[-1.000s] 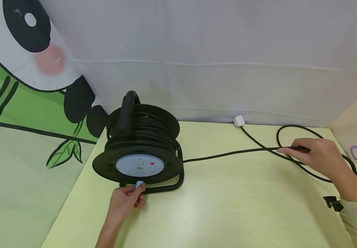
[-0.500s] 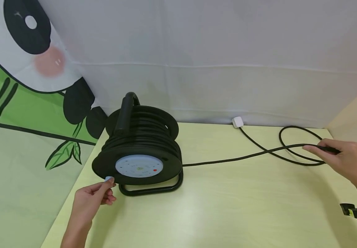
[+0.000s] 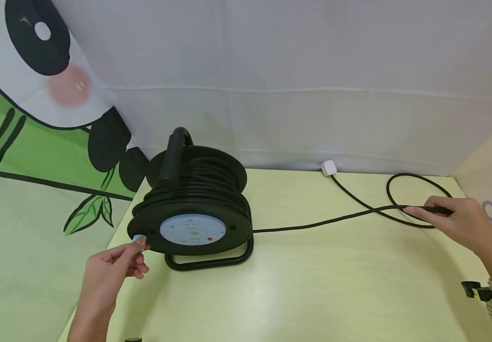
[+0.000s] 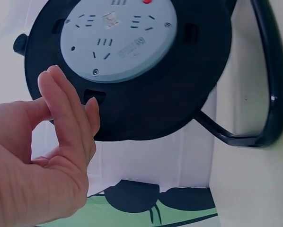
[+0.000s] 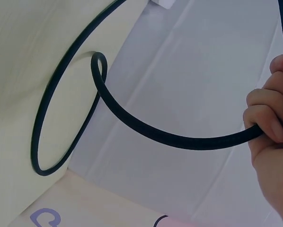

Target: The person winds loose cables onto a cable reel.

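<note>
A black cable reel (image 3: 156, 240) with a pale blue socket face (image 3: 192, 230) stands at the left of the table in the head view, wound with several turns of black cable. At its left rim my left hand (image 3: 109, 268) pinches a small pale blue knob (image 3: 138, 238) between thumb and fingers. The left wrist view shows that hand (image 4: 61, 137) in front of the reel, with the knob hidden by the fingers. To the right, my right hand (image 3: 459, 222) grips the black cable (image 3: 306, 227) running from the reel. Its fingers (image 5: 264, 116) curl round the cable in the right wrist view.
Beyond the right hand the cable lies in a loop (image 3: 404, 175) on the table (image 3: 306, 289). It ends in a white plug (image 3: 328, 167) at the back edge, beside the pale curtain (image 3: 280, 123). A black carry handle (image 3: 171, 156) tops the reel.
My left hand has carried the knob left and up round the rim, and the reel face has turned. My right hand went right along with the cable, then slightly back left.
</note>
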The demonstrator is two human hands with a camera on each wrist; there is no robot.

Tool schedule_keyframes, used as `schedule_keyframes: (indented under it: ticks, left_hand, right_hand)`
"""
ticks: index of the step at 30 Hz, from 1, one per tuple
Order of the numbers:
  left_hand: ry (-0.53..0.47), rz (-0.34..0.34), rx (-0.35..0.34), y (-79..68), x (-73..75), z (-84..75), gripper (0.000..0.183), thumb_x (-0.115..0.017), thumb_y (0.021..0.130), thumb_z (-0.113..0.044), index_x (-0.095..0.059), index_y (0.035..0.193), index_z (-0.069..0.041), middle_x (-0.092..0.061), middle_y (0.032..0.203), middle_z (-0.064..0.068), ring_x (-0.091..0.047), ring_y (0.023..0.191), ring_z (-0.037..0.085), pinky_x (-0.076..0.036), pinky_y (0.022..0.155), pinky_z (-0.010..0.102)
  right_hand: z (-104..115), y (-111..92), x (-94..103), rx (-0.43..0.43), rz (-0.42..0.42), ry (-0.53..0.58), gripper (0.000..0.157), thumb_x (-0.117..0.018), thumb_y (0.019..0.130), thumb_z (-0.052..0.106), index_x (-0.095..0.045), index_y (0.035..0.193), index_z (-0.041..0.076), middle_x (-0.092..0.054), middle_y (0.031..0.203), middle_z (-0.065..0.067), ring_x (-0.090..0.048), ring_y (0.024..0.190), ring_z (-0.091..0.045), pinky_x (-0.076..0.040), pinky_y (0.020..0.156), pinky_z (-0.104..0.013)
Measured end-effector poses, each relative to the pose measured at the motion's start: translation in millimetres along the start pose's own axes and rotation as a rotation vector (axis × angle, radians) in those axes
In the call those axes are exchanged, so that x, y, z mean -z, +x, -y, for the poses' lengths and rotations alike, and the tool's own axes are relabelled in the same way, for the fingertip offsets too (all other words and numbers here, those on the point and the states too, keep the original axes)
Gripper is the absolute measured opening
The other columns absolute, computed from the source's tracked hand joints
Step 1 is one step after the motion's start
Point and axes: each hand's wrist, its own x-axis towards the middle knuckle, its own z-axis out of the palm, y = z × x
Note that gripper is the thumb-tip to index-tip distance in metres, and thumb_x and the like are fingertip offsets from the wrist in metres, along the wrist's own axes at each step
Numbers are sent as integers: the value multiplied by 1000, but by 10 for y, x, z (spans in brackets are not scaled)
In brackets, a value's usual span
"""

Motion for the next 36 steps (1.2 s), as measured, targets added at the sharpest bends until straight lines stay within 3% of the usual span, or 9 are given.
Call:
schedule_keyframes:
  ticks: [10,18,25,36]
  left_hand:
    - [-42,-6,-61,-134,-62,-249,38,-78,94,-30,-75,93,8,-63,64,5,-65,53,18,-58,52,26]
    - [-86,1,-112,-198,-179,-406,29,-77,95,-25,-77,88,3,-61,62,6,-63,50,19,-56,49,26]
    - [-100,54,-198,-244,-322,-527,31,-75,97,-22,-74,90,8,-61,63,8,-62,49,19,-57,48,27]
    - [-77,140,-248,-288,-530,-638,35,-74,97,-21,-72,95,13,-65,62,12,-62,48,22,-59,51,30]
  right_hand:
    - [75,34,-156,-75,100,67,32,-85,85,12,-62,68,25,-40,56,10,-33,51,-3,-25,45,-29]
    - [80,96,-311,26,111,49,35,-84,85,10,-59,70,28,-37,56,16,-31,51,0,-25,46,-26]
    - [223,125,-403,-110,225,113,31,-79,93,21,-58,70,23,-35,59,11,-31,53,-3,-26,45,-29]
    - [375,226,-595,-59,328,137,38,-76,96,22,-49,69,23,-30,62,14,-28,56,-1,-24,45,-26]
